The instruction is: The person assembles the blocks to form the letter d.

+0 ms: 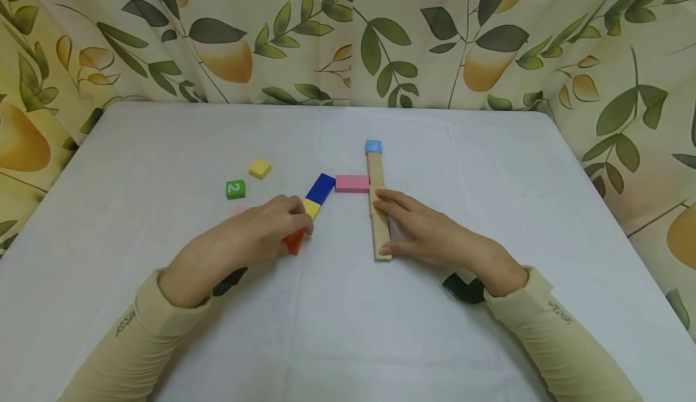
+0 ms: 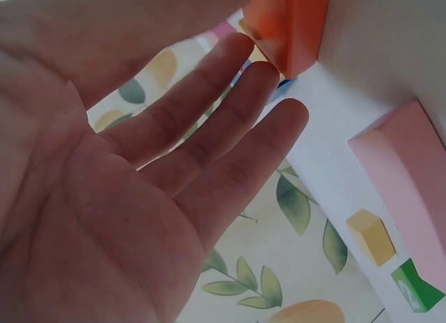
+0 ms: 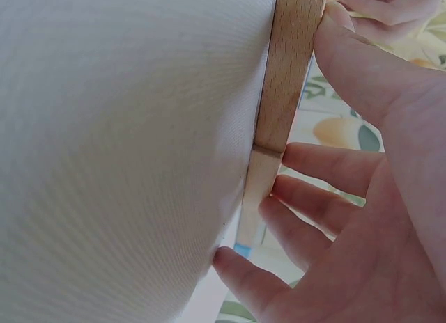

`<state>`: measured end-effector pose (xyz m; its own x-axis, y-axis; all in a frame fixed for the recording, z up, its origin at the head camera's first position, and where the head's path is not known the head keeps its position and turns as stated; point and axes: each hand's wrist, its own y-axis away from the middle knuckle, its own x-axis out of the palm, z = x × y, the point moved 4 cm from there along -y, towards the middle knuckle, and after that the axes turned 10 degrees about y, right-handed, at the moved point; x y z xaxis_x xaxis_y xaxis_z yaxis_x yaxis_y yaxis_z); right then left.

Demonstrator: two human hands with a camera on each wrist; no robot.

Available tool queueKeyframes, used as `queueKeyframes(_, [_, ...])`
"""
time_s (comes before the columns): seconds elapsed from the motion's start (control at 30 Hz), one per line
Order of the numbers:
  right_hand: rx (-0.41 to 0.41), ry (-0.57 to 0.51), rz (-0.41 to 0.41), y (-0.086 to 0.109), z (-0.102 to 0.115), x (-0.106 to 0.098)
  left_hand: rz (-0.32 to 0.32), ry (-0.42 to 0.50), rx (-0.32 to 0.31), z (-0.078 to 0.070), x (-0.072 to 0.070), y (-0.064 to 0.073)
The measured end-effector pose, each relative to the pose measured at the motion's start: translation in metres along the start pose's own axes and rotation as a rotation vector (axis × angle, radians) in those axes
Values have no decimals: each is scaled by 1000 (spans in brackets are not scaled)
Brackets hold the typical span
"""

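Observation:
My left hand pinches an orange block between thumb and fingers, at the near end of a slanted row. Above it in that row come a yellow block and a dark blue block. A pink block lies crosswise between the blue one and a straight line of wooden blocks. My right hand rests on that line, its fingertips and thumb touching the wood with fingers extended. A light blue block caps the line's far end.
Left of the row lie a green block marked 2 and a small yellow block. A light pink block sits partly hidden beside my left hand. The white table ends at a leaf-patterned curtain.

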<state>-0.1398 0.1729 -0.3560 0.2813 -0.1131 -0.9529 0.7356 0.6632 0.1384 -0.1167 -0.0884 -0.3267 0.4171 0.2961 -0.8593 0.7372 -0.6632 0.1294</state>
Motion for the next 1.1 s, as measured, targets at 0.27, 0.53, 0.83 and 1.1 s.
queueKeyframes(0.27, [-9,-1,-6,0,1,-1,44,42,-119,13,-14,-2])
queueKeyframes(0.53, [1,-11,7,0,2,-1,8,91,-241,33,-34,8])
queueKeyframes(0.83, [-4,-10,-2,0,1,-1,89,66,-277,47,-29,8])
queueKeyframes(1.1, [-11,-12,-8,1,0,0,80,26,-300,53,-24,8])
